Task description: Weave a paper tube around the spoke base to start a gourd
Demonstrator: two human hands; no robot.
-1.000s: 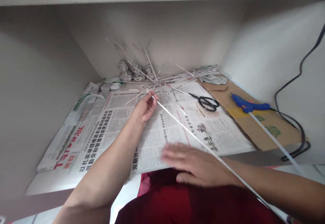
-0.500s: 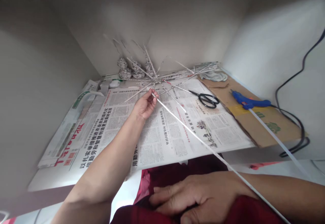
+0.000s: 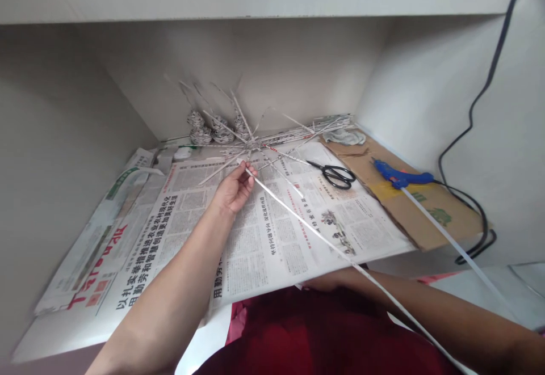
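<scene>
My left hand (image 3: 239, 186) is pinched around one end of a long white rolled-paper stick (image 3: 304, 224). The stick slants down across the newspaper and over my right forearm to the bottom of the view. Just beyond my fingertips lies a star-shaped weave of paper sticks (image 3: 254, 144), its spokes pointing out all round. My right hand (image 3: 326, 280) is low at the table's front edge, against the dark red clothing. Its fingers are hidden there. Black-handled scissors (image 3: 336, 176) lie to the right of the weave.
Newspaper (image 3: 272, 267) covers the table. Several gourd-shaped woven paper pieces (image 3: 222, 130) stand at the back wall beside a bundle of paper sticks (image 3: 293, 134). On the right, a blue glue gun (image 3: 400, 175) with a black cord (image 3: 472, 108) rests on cardboard (image 3: 409, 216).
My right hand has moved from my lap up and forward to the table's front edge. My left hand keeps hold of the paper stick. The whole view has shifted slightly.
</scene>
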